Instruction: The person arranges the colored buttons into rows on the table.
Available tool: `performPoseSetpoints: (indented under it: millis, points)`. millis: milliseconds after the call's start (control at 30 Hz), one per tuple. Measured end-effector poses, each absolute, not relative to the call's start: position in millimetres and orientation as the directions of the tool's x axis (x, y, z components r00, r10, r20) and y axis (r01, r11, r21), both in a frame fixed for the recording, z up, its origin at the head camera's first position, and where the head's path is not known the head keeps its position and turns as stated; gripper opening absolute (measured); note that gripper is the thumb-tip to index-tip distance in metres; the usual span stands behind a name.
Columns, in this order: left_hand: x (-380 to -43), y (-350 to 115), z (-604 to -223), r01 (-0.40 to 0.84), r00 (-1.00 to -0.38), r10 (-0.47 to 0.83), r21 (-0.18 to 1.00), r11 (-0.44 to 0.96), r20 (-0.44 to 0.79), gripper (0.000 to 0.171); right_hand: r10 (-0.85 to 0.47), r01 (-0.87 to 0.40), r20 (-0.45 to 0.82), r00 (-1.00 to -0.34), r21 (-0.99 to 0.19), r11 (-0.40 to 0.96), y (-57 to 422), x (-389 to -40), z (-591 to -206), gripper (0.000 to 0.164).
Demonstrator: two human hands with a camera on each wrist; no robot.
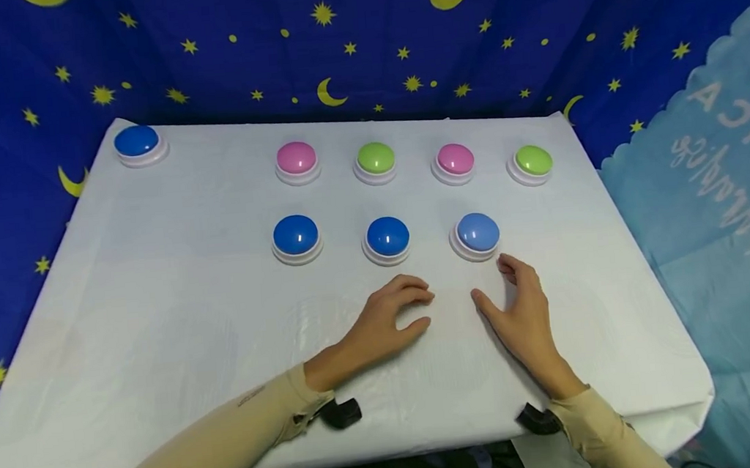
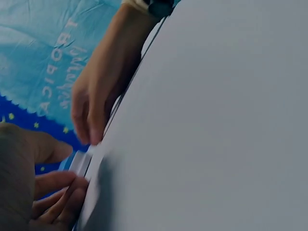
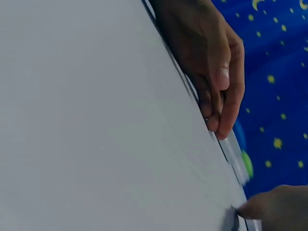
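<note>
Light-blue button: (image 1: 478,232) right end of the nearer row, toward the table's (image 1: 178,337) right half, well in from the near edge.
Right hand: (image 1: 520,318) at the near side of that button; thumb and fingers apart, nothing gripped. Fingertip is at or just beside the white base; cannot tell if touching.
Left hand: (image 1: 382,321) just nearside of the middle blue button (image 1: 388,236), clear of it; fingers loosely bent, thumb apart, nothing held.
Other buttons: left blue button (image 1: 295,234) completes the nearer row; two pink buttons (image 1: 296,157) and two green buttons (image 1: 376,158) alternate along the far edge; corner blue button (image 1: 136,140) sits at the far left corner.
Risk, right: fingertip is close to the base, so a small forward slip could shove the button out of row.
Risk, left: a careless reach could bump the middle blue button.
Risk, cover: it looks loose and creased; a dragging forearm could pull it and shift buttons.
Head view only: full layout and all the colours.
Wrist views only: side-on look, fingertips hanging low by the surface; left wrist view catches a white base between the hands, right wrist view a sliver of green cap past the left hand's fingertips.
</note>
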State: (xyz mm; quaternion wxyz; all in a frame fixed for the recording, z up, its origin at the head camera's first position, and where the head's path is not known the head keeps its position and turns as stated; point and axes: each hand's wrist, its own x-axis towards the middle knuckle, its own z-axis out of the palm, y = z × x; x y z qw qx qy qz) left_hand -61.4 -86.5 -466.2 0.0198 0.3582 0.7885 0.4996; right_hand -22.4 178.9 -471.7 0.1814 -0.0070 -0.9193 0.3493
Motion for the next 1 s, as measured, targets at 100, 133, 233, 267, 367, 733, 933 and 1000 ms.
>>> performPoseSetpoints:
  millis: [100, 133, 233, 267, 367, 733, 933, 1000]
  points:
    - [-48, -122, -465, 0.538, -0.742, 0.585, 0.813, 0.225, 0.329, 0.028, 0.094, -0.174, 0.369, -0.925, -0.630, 0.757, 160, -10, -473, 0.062]
    - [-44, -133, -464, 0.536, -0.744, 0.582, 0.814, 0.224, 0.329, 0.027, 0.070, -0.200, 0.379, -0.923, -0.626, 0.754, 153, -6, -473, 0.058]
    - [-35, -162, -464, 0.529, -0.754, 0.568, 0.818, 0.226, 0.331, 0.024, -0.015, -0.280, 0.397, -0.918, -0.619, 0.734, 132, -1, -473, 0.049]
    - [-33, -171, -465, 0.526, -0.759, 0.561, 0.820, 0.227, 0.332, 0.022, -0.044, -0.303, 0.396, -0.917, -0.620, 0.723, 125, -1, -473, 0.046]
    - [-31, -196, -466, 0.518, -0.771, 0.537, 0.827, 0.218, 0.341, 0.019, -0.125, -0.357, 0.381, -0.916, -0.632, 0.688, 101, -4, -471, 0.042]
    - [-63, -276, -465, 0.452, -0.863, 0.361, 0.860, 0.237, 0.354, 0.017, -0.321, -0.441, 0.305, -0.896, -0.690, 0.575, 12, -53, -467, 0.038]
    - [-89, -317, -463, 0.391, -0.917, 0.201, 0.879, 0.273, 0.346, 0.012, -0.383, -0.517, 0.353, -0.854, -0.657, 0.549, -56, -80, -468, 0.041]
    - [-99, -331, -462, 0.380, -0.925, 0.127, 0.869, 0.319, 0.358, 0.009, -0.434, -0.556, 0.357, -0.827, -0.633, 0.539, -82, -85, -465, 0.043]
